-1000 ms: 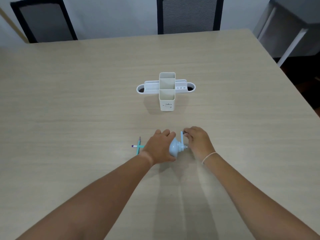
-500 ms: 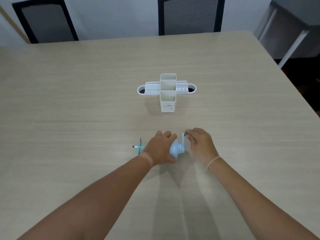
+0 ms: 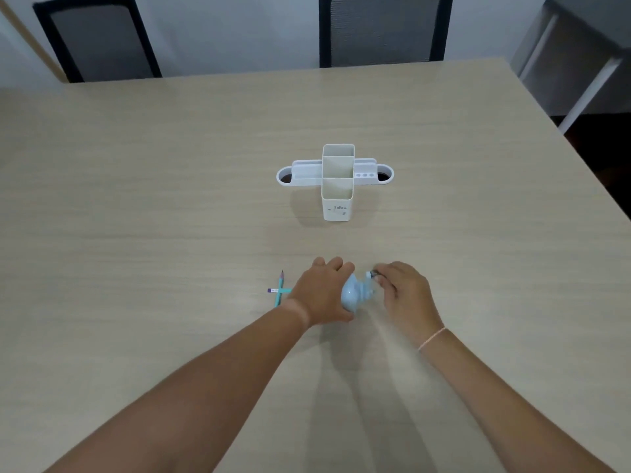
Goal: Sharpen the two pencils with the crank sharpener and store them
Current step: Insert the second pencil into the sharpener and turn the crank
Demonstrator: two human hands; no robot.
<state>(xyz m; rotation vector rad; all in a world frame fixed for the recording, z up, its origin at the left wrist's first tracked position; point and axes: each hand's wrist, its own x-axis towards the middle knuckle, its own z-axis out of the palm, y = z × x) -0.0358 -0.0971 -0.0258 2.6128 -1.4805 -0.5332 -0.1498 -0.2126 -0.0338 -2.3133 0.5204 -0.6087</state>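
A light blue crank sharpener (image 3: 353, 295) stands on the table in front of me. My left hand (image 3: 322, 295) is wrapped around its left side and covers most of the body. My right hand (image 3: 403, 295) pinches the crank handle (image 3: 370, 275) at the sharpener's right side; the hand looks blurred. One teal pencil (image 3: 279, 291) lies on the table left of my left hand, tip pointing away. A second pencil (image 3: 275, 290) with a purple end lies crosswise over it and runs under my left hand toward the sharpener. A white desk organizer (image 3: 337, 180) stands farther back.
The wooden table (image 3: 136, 199) stretches wide on all sides of the hands. Two black chairs (image 3: 379, 29) stand behind its far edge. A grey table (image 3: 580, 46) stands off the right corner.
My right hand has kept circling with the crank handle and is blurred now. The left hand, the sharpener and both pencils stay where they were.
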